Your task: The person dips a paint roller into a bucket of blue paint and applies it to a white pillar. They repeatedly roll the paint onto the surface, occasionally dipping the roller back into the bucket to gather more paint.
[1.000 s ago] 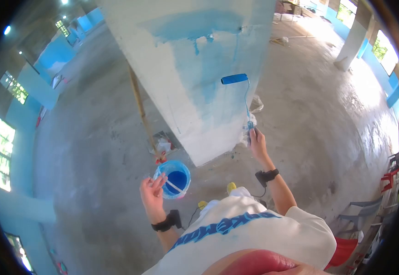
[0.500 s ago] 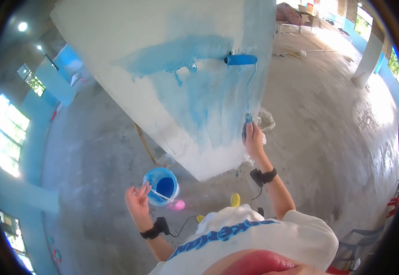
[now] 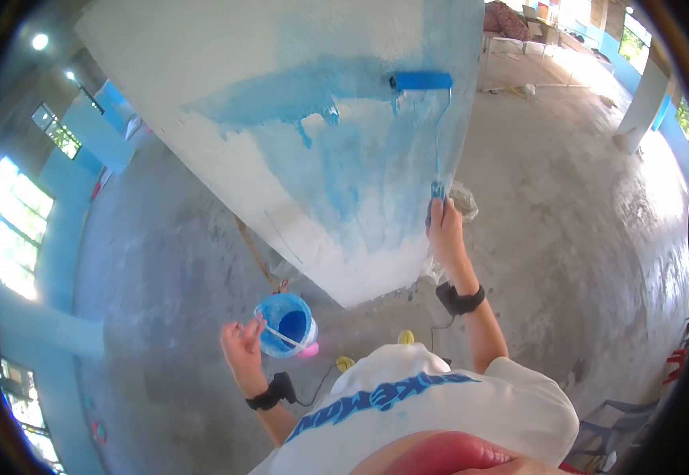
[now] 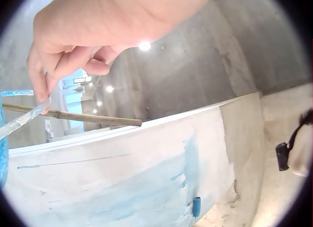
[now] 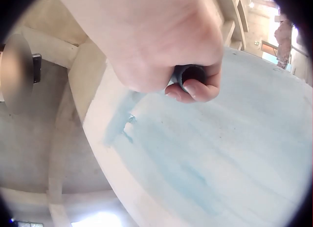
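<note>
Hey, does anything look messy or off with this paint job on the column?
Yes. Below the dark blue band on the column, a drip runs down over the paler coat, and the blue thins out patchily toward the bare white base. The right hand grips the roller high up; the left hand holds the bucket by its handle.

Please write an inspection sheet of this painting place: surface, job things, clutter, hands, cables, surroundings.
Surface: white pillar, partly rolled blue, with drips.
Job things: blue paint roller lies on the pillar high up; blue paint bucket hangs by its handle.
Clutter: wooden stick leaning at the pillar; crumpled plastic at its foot.
Hands: right hand grips the roller handle; left hand holds the bucket handle with curled fingers.
Cables: thin black cable runs from the left wrist strap.
Surroundings: bare concrete floor, blue walls, bright windows.
</note>
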